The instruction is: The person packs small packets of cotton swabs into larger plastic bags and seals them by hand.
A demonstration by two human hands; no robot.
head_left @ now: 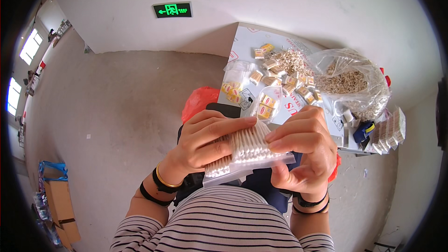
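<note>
In front of my body I hold a clear plastic bag packed with white-tipped cotton swabs (249,147). My left hand (205,140) is closed around the bag's left side, its fingers lying across the swabs. On the other side my right hand (305,149) grips the bag's right edge between fingers and thumb. The swab tips point toward me, and the bag's flat plastic edge hangs below them. Just beyond my hands, a clear bag with small yellow-labelled packs (267,107) lies on the table.
The silver-grey table (249,42) carries a heap of loose thin sticks (291,60), several small labelled bundles (273,80) and a large clear bag of sticks (345,84). A tape dispenser (364,132) stands at its right edge. Red plastic (199,102) hangs left; cardboard (63,200) stands far left.
</note>
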